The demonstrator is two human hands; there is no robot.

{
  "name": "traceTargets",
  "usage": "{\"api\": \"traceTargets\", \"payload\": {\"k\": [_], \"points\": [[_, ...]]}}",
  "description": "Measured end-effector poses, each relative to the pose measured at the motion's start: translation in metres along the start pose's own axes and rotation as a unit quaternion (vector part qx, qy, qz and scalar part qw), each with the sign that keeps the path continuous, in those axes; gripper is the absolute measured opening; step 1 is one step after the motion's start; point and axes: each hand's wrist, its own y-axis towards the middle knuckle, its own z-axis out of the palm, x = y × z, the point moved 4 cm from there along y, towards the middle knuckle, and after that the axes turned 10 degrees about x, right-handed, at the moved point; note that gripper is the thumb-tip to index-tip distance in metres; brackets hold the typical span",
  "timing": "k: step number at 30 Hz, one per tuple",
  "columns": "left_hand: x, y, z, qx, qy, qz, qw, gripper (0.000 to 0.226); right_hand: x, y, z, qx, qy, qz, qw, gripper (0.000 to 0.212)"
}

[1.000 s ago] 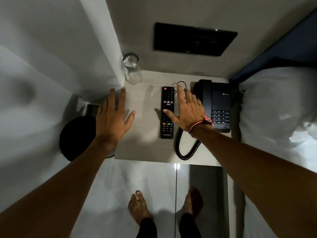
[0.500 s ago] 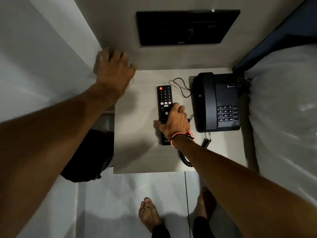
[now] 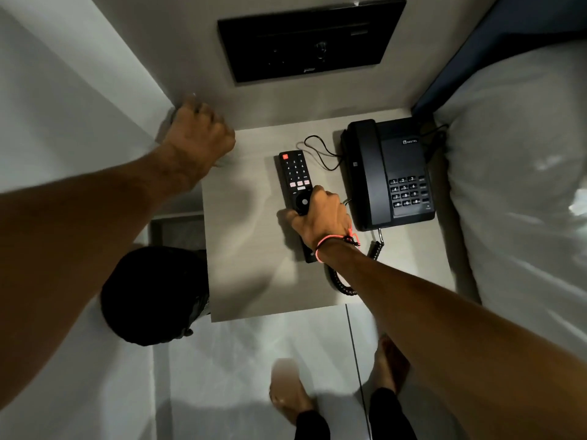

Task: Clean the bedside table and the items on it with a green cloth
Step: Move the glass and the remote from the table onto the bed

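Observation:
The pale bedside table point(image 3: 251, 249) carries a black remote control point(image 3: 293, 176) in the middle and a black desk phone point(image 3: 386, 173) at the right. My right hand point(image 3: 320, 217) grips the remote's lower half, thumb on its left side. My left hand point(image 3: 198, 138) is curled around the clear glass at the table's back left corner; the glass is almost wholly hidden under it. No green cloth is in view.
A black wall panel point(image 3: 311, 39) hangs behind the table. A black round bin point(image 3: 152, 296) stands on the floor at the table's left. The bed's white bedding point(image 3: 521, 185) borders the right side. The phone's coiled cord point(image 3: 341, 284) lies near the front edge. My bare feet are below.
My left hand went from hovering flat over the table to closing around the glass at the back left. My right hand dropped onto the remote and closed around it.

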Motion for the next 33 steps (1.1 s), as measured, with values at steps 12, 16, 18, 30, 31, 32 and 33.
{"api": "traceTargets", "payload": {"k": [12, 16, 18, 30, 31, 32, 33], "points": [[0.05, -0.101, -0.061, -0.116, -0.299, -0.06, 0.945, 0.073, 0.007, -0.077, -0.135, -0.072, 0.003, 0.014, 0.997, 0.053], [0.063, -0.15, -0.12, -0.129, -0.433, -0.042, 0.891, 0.074, -0.016, -0.126, -0.202, -0.121, 0.01, 0.045, 0.992, 0.054], [0.061, -0.171, -0.153, -0.156, -0.466, -0.029, 0.87, 0.065, -0.031, -0.149, -0.229, -0.143, 0.016, 0.058, 0.988, 0.052], [-0.028, -0.253, -0.368, -0.239, -0.541, 0.116, 0.798, 0.06, -0.209, -0.317, -0.366, -0.26, 0.125, 0.236, 0.928, 0.048], [-0.043, -0.26, -0.388, -0.237, -0.542, 0.136, 0.795, 0.06, -0.231, -0.333, -0.372, -0.264, 0.146, 0.263, 0.916, 0.049], [-0.056, -0.265, -0.403, -0.229, -0.547, 0.152, 0.791, 0.061, -0.25, -0.344, -0.375, -0.269, 0.164, 0.283, 0.906, 0.05], [-0.069, -0.269, -0.417, -0.221, -0.548, 0.167, 0.789, 0.061, -0.267, -0.355, -0.376, -0.275, 0.184, 0.302, 0.894, 0.05]]}}
